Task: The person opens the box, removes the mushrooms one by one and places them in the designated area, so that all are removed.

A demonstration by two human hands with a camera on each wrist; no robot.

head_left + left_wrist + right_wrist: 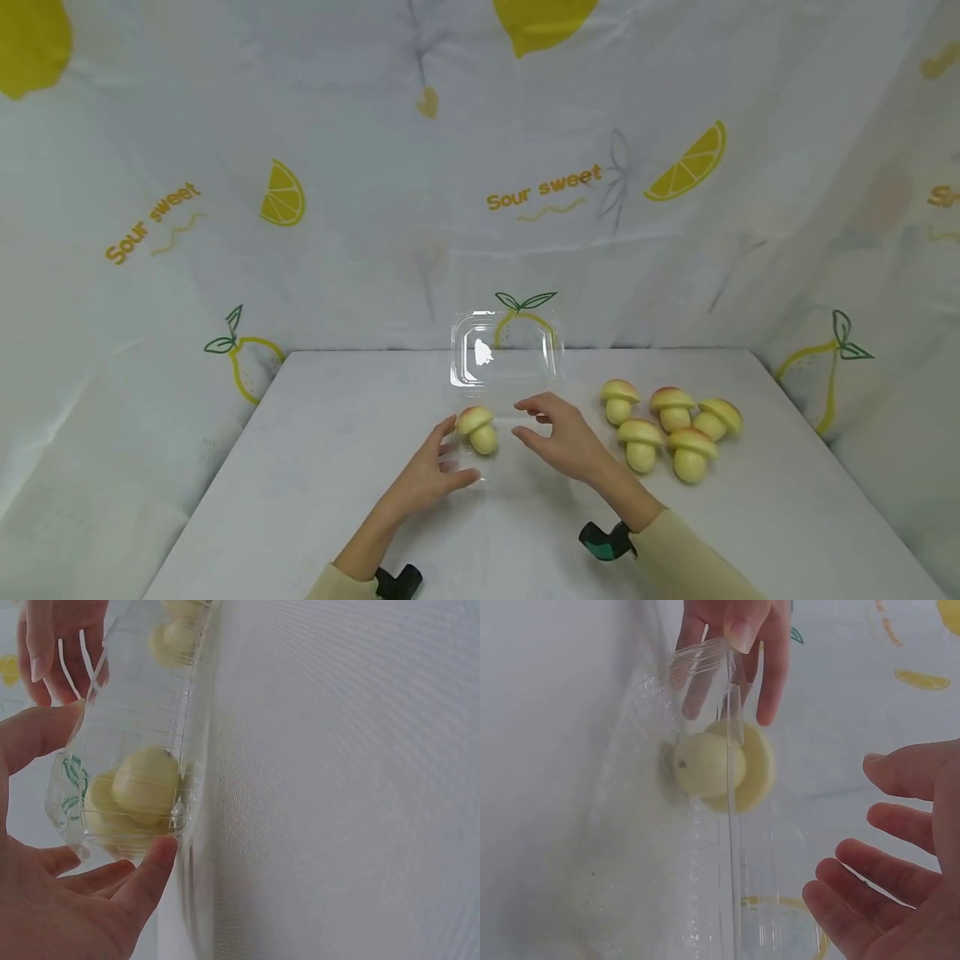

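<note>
A mushroom-shaped bun (477, 430) with a browned cap and pale stem sits at the left end of a clear plastic box (733, 900). Its clear lid (506, 350) stands raised at the back. My left hand (429, 477) is at the box's left end, thumb and fingers spread apart and touching the plastic; the left wrist view shows the thumb by the rim and fingertips against the end wall. Above the box's right side, my right hand (561, 435) hovers with nothing in it, its thumb and fingers apart.
Several more mushroom-shaped buns (671, 425) are grouped on the white table (300, 450) to the right, close to my right forearm. A white curtain (360, 275) printed with lemons hangs behind the table and on both sides.
</note>
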